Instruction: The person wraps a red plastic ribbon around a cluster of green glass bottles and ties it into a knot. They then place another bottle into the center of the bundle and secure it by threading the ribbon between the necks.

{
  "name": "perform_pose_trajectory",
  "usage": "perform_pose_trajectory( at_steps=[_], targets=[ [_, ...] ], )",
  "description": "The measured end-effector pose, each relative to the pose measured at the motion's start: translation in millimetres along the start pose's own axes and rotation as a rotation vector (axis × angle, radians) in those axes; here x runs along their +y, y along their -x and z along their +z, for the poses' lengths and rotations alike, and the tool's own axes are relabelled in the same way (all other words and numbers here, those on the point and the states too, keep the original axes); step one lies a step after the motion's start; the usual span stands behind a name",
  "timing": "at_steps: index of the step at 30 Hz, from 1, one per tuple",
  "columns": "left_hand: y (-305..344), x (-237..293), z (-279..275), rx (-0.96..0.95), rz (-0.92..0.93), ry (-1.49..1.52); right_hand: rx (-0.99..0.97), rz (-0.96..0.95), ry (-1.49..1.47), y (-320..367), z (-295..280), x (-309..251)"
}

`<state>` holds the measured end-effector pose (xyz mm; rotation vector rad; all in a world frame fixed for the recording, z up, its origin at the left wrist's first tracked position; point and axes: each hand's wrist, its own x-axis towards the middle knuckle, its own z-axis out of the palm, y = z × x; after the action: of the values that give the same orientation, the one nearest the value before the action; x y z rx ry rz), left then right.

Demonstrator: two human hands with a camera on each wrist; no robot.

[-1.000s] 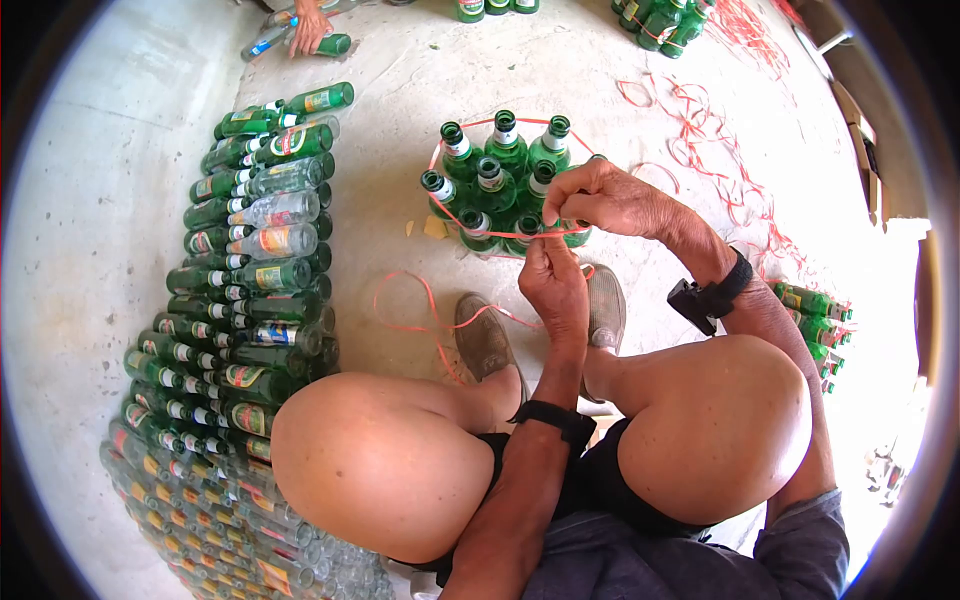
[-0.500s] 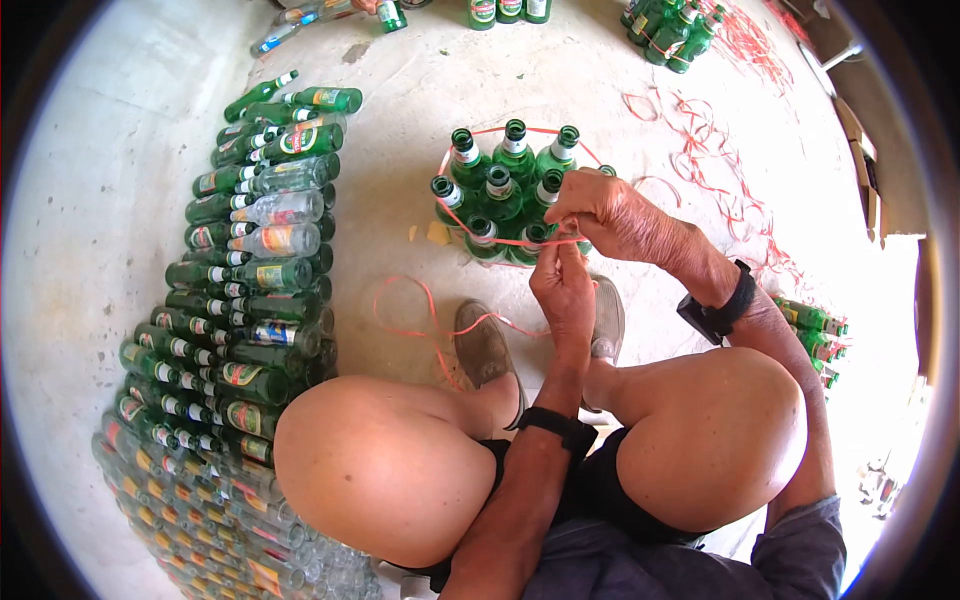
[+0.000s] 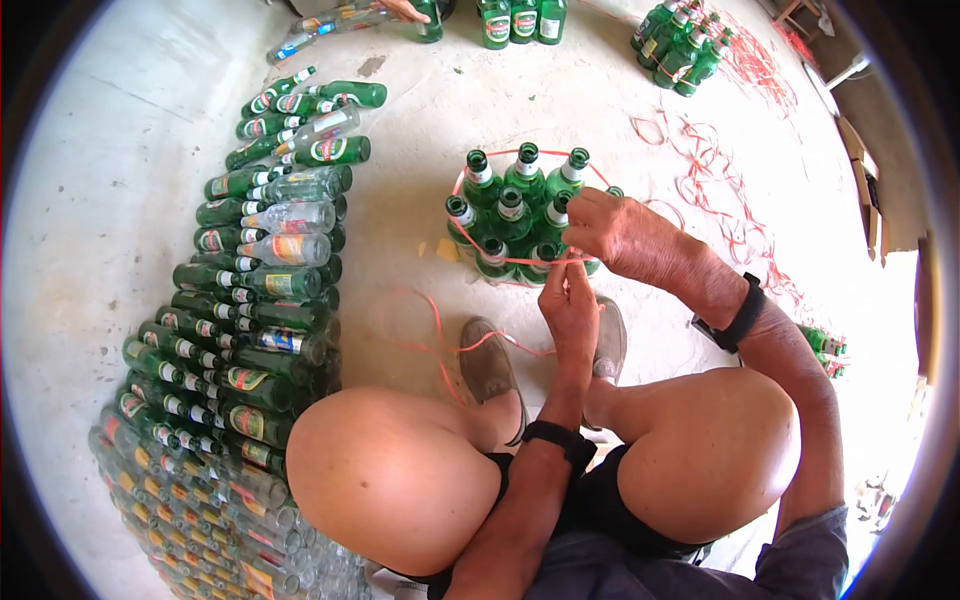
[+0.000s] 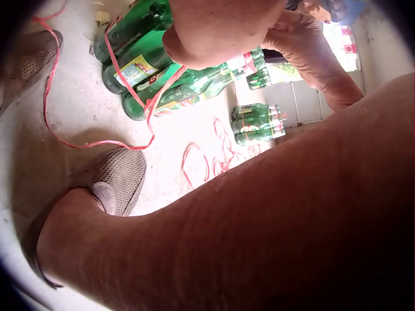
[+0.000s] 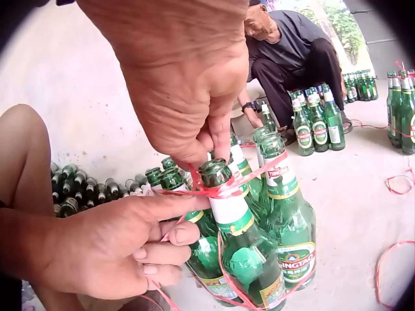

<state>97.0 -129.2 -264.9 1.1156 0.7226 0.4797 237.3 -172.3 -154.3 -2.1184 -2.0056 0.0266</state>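
Observation:
Several green beer bottles (image 3: pixel 511 212) stand upright in a tight cluster on the floor before me. Red plastic twine (image 3: pixel 515 261) loops round their necks, and in the right wrist view a second strand circles them lower down. My left hand (image 3: pixel 572 305) is at the near side of the cluster, its curled fingers holding the twine, whose tail hangs from them. Just above it, my right hand (image 3: pixel 612 235) pinches the twine beside a bottle neck (image 5: pixel 215 173), thumb and fingertips close together. In the left wrist view my hands hide part of the bottle tops.
Stacked bottles (image 3: pixel 285 280) lie along the left wall. Another person (image 5: pixel 288 48) crouches across from me by some upright bottles (image 3: pixel 523 25). A tied bundle (image 3: pixel 682 50) stands at the far right, near loose red twine (image 3: pixel 705 165). My shoes (image 3: pixel 490 365) flank the trailing tail.
The bottle cluster and my hands sit lower in the head view. Both hands stay on the twine, the right turning slightly over it. The other person's green bottle went from lying to upright.

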Motion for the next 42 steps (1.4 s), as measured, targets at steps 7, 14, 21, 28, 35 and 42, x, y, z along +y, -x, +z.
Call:
perform_pose_trajectory(
  at_steps=[7,14,21,28,35,42],
  targets=[
    [-0.1,1.1,2.0,0.025,-0.014,0.023,-0.007,-0.014,0.0,-4.2,-5.6,6.5],
    [-3.0,-4.6,3.6,0.02,0.05,0.025,0.043,0.073,-0.338,0.2,1.5,20.2],
    [-1.4,-3.8,5.0,0.021,0.058,0.02,0.011,0.185,-0.553,7.5,7.5,29.6],
    [-3.6,-7.7,6.1,0.014,0.128,-0.008,-0.069,0.316,-0.662,-6.1,-3.4,25.0],
    [-2.3,-5.3,8.5,-0.004,0.132,0.056,-0.051,0.373,-0.608,-15.9,-3.9,35.2],
    [-2.3,-6.2,6.6,-0.01,0.104,0.035,-0.052,0.454,-0.478,-23.5,3.4,49.7]
  ],
)
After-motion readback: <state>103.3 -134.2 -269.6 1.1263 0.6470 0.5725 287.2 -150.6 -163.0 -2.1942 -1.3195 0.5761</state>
